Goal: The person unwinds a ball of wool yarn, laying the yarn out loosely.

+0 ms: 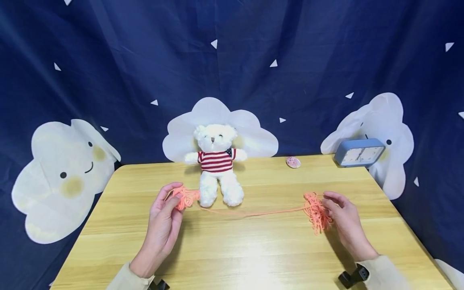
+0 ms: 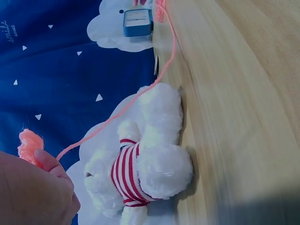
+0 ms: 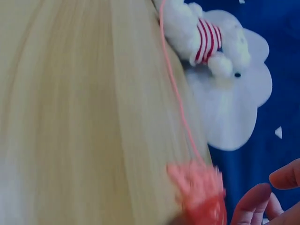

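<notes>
My left hand (image 1: pixel 164 219) pinches a bundle of coral-orange yarn (image 1: pixel 186 197) between thumb and fingers, raised in front of the plush bear's leg. From it a single strand (image 1: pixel 268 212) runs right to a second, looser yarn tangle (image 1: pixel 317 213) with dangling loops. Beside that tangle is my right hand (image 1: pixel 346 221), its fingers loosely bent. A gap shows between thumb and fingers of this hand (image 3: pixel 272 201) in the right wrist view, with the blurred tangle (image 3: pixel 201 192) apart from them. The white bear (image 1: pixel 216 161) in a red-striped shirt sits behind the strand.
At the table's back right corner stands a blue clock (image 1: pixel 359 153). A small round pink-patterned disc (image 1: pixel 293 162) lies near the back edge. The wooden table (image 1: pixel 224 253) meets a dark blue curtain (image 1: pixel 253 80) with white clouds behind it.
</notes>
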Demonstrator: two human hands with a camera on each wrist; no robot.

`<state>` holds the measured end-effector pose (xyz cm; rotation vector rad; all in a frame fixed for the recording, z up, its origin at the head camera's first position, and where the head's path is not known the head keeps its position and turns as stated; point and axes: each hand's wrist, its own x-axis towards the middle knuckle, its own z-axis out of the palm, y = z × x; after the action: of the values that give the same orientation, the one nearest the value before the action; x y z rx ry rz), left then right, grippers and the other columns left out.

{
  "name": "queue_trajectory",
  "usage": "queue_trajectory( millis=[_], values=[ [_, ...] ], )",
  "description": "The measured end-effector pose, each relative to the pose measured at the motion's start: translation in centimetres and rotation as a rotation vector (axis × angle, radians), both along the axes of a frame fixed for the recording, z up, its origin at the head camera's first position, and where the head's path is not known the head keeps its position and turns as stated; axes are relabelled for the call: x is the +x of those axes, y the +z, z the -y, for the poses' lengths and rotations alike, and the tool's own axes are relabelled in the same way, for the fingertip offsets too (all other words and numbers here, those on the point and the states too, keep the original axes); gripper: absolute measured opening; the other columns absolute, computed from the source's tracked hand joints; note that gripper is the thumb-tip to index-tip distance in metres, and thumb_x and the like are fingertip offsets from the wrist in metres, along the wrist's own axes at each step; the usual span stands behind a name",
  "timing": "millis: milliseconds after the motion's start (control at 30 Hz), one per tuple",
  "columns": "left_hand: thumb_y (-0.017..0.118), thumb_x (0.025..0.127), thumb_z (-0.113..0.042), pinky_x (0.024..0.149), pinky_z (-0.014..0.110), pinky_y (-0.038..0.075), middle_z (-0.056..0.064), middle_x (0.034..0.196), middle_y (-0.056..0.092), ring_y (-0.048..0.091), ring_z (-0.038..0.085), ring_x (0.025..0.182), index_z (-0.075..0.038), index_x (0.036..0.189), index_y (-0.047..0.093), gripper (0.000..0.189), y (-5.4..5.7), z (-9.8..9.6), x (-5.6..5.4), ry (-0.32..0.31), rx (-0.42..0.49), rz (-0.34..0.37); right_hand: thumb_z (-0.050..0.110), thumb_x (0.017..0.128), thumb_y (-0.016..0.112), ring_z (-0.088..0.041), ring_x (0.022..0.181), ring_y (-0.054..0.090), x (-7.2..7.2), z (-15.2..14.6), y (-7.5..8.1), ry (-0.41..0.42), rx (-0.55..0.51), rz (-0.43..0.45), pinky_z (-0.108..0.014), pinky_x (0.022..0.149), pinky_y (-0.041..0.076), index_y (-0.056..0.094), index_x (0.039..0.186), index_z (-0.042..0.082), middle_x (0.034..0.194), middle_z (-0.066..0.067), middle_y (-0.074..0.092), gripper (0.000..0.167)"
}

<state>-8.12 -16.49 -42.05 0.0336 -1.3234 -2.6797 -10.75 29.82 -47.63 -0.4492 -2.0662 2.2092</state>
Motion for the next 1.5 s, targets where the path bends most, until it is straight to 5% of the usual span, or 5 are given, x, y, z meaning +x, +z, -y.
queue_trajectory(
  millis=[267,667,1067,1267,1500],
  values=[
    [0.049,0.111,0.01,0.101,0.026,0.056,0.014,0.138,0.047,0.057,0.017,0.117,-0.001,0.127,0.069,0.028,0.2,0.0,0.1,-0.031,0.002,0.001,0.007,0.109,0.067,-0.011,0.089,0.065,-0.4,4.9,0.7,0.173,-0.022,-0.016,-0.02,0.076,0.057,0.07,0.125,0.001,0.111,0.001,0.073,0.018],
    [0.049,0.111,0.008,0.092,0.024,0.058,0.012,0.13,0.052,0.062,0.015,0.107,-0.002,0.125,0.07,0.027,0.1,-0.4,-0.1,-0.035,-0.022,-0.001,0.012,0.104,0.07,-0.035,0.104,0.069,-1.2,14.4,0.0,0.652,0.094,-0.009,-0.039,0.093,0.061,0.063,0.141,-0.004,0.134,-0.024,0.069,0.042],
    [0.049,0.109,0.011,0.096,0.023,0.057,0.013,0.132,0.05,0.06,0.014,0.108,0.0,0.128,0.067,0.029,-0.1,-0.6,0.1,-0.092,-0.052,-0.027,0.013,0.106,0.071,-0.034,0.106,0.07,-1.5,20.8,-0.1,0.926,-0.064,-0.046,-0.036,0.092,0.062,0.057,0.148,-0.007,0.147,-0.024,0.063,0.048],
    [0.047,0.107,0.012,0.096,0.022,0.056,0.011,0.129,0.052,0.059,0.013,0.109,0.0,0.129,0.067,0.032,-0.2,-0.6,0.2,-0.119,-0.069,-0.025,0.01,0.108,0.069,-0.016,0.091,0.069,-1.3,21.5,-0.4,0.976,-0.09,-0.039,-0.025,0.081,0.06,0.066,0.135,-0.011,0.119,-0.025,0.075,0.034],
    [0.048,0.107,0.013,0.092,0.02,0.057,0.011,0.131,0.052,0.058,0.013,0.107,0.003,0.133,0.065,0.032,-0.2,-0.5,0.2,-0.094,-0.086,0.016,0.012,0.109,0.067,-0.012,0.084,0.064,-1.4,19.8,0.3,0.862,-0.041,-0.095,-0.023,0.079,0.059,0.068,0.123,-0.013,0.1,-0.012,0.071,0.028]
  ],
)
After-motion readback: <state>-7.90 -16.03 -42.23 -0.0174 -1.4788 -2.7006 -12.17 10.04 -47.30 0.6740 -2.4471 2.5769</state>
